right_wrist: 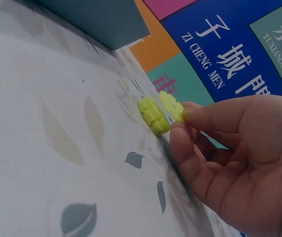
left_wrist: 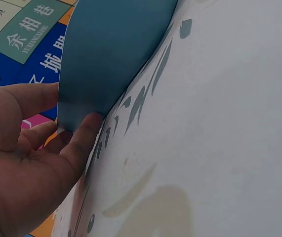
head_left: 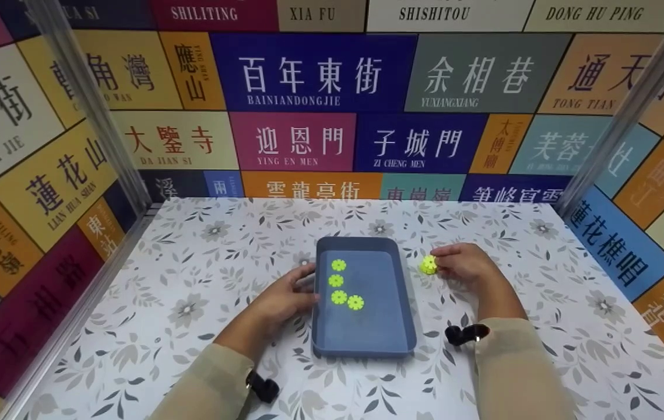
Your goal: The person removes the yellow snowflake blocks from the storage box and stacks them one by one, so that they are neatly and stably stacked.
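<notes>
A grey-blue rectangular tray [head_left: 366, 338] lies on the table, with several neon-yellow flower-shaped plastic discs [head_left: 338, 297] flat in its left part. My left hand [head_left: 285, 294] holds the tray's left side, thumb at the rim; in the left wrist view its fingers [left_wrist: 84, 140] lie against the outer wall. To the right of the tray, my right hand [head_left: 466, 263] pinches one yellow disc [right_wrist: 171, 106] between thumb and fingertips. Right beside that disc is a small stack of the same discs [right_wrist: 153, 115] on the table.
White tablecloth [head_left: 209, 280] with grey flowers and leaves covers the table. Panels with coloured name signs [head_left: 314, 73] stand behind and at both sides, with clear posts at the corners. Black wrist devices [head_left: 263, 386] sit by both beige sleeves.
</notes>
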{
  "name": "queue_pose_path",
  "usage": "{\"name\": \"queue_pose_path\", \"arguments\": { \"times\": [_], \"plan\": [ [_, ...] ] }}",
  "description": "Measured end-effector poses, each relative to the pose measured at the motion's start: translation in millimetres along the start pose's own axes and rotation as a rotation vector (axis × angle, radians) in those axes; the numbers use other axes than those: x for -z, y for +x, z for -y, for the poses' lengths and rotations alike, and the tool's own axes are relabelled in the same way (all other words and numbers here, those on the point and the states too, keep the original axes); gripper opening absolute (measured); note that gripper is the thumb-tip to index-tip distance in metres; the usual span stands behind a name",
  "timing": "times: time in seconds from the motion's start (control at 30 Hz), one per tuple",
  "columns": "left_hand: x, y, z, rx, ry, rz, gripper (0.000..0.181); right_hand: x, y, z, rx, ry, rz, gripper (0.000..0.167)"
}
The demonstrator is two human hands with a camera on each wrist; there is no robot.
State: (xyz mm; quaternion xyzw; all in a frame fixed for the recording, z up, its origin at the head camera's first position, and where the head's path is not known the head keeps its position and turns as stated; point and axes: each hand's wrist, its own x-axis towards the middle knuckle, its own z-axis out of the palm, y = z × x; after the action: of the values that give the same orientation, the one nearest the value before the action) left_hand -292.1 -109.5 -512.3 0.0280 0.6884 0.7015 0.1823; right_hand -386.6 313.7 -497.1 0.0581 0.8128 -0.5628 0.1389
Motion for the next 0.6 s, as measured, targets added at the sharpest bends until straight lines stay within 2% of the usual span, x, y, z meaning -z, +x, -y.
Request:
{"name": "queue_pose_path", "arguments": {
  "times": [0.27,0.6],
  "plan": [
    [-0.2,-0.4,-1.5,-0.018,0.004,0.008,0.083,-0.1,-1.5,-1.3,0.006,-0.001,0.002,0.040],
    [0.3,1.2,0.6,-0.008,0.001,0.005,0.083,-0.8,-1.1,-1.3,-0.006,0.014,-0.004,0.041]
  ]
}}
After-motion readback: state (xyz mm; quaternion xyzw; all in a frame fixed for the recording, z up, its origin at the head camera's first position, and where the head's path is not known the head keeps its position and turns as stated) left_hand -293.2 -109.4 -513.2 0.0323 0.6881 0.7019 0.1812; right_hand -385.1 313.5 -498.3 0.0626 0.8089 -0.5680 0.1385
